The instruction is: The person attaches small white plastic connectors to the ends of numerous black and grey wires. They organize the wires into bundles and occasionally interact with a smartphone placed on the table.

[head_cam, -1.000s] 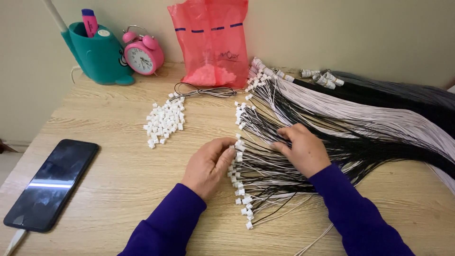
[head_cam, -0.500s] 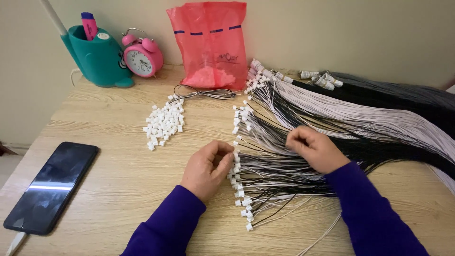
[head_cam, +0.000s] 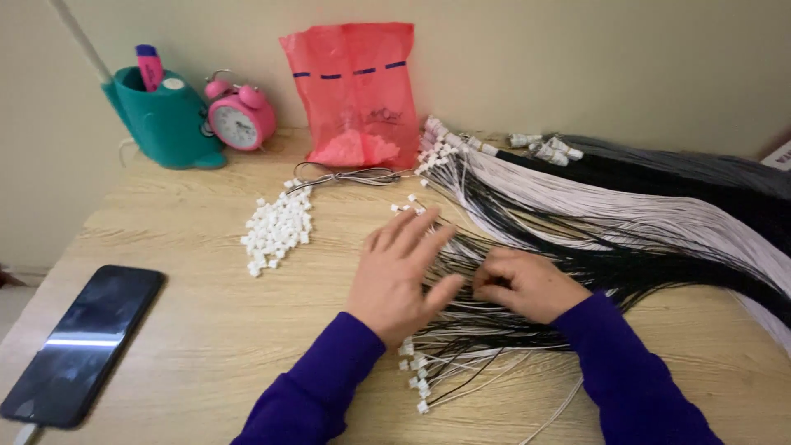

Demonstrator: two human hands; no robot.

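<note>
A big spread of thin black and white wires (head_cam: 626, 222) with small white connector ends lies across the right half of the wooden table (head_cam: 189, 330). My left hand (head_cam: 402, 276) rests flat on the connector ends, fingers spread. My right hand (head_cam: 527, 284) sits beside it with fingers curled on the black wires; whether it pinches any is hidden. Both arms wear purple sleeves. A pile of loose white plastic connectors (head_cam: 276, 228) lies to the left of my left hand, apart from it.
A black phone (head_cam: 82, 342) with a cable lies near the front left edge. At the back stand a teal pen holder (head_cam: 161, 119), a pink alarm clock (head_cam: 239, 119) and a red plastic bag (head_cam: 354, 95). A small wire bundle (head_cam: 346, 175) lies by the bag.
My left hand has opened and moved right onto the connector ends. My right hand has shifted slightly down and left on the wires. The view has tilted a little.
</note>
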